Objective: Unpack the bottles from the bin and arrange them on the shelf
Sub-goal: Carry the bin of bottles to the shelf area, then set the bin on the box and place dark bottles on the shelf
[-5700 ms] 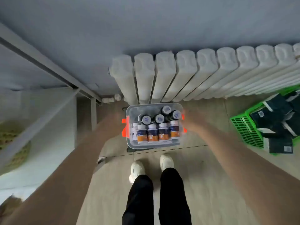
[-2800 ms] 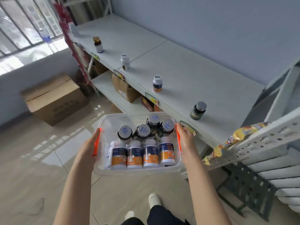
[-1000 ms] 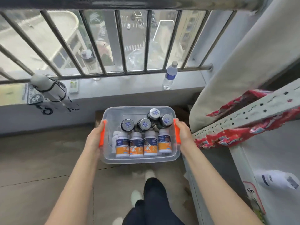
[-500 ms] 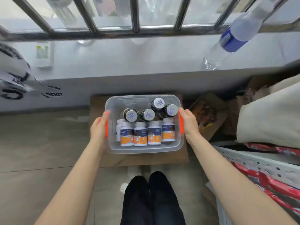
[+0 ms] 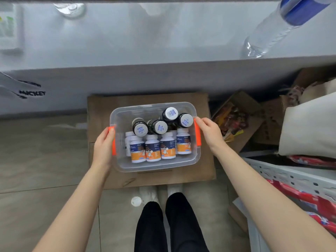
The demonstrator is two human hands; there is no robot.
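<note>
A clear plastic bin (image 5: 156,166) with orange side handles sits low over a closed cardboard box (image 5: 203,171) on the floor. Inside stand several white bottles (image 5: 152,150) with orange and blue labels in front, and several dark bottles (image 5: 158,126) with silver lids behind. My left hand (image 5: 104,148) grips the left handle. My right hand (image 5: 209,132) rests on the right handle with the fingers partly loosened. The white metal shelf (image 5: 291,177) shows only as a perforated edge at the right.
A grey window ledge (image 5: 145,42) runs across the top, with a water bottle (image 5: 272,30) on it. An open carton of snacks (image 5: 234,120) and a white bag (image 5: 309,128) lie right of the box. Red packets (image 5: 309,199) hang under the shelf. A white cap (image 5: 136,200) lies by my feet.
I carried the bin from the radiator past the shelf to the window and lowered it onto the cardboard box. In the last half second the view has come closer and the bin lower.
</note>
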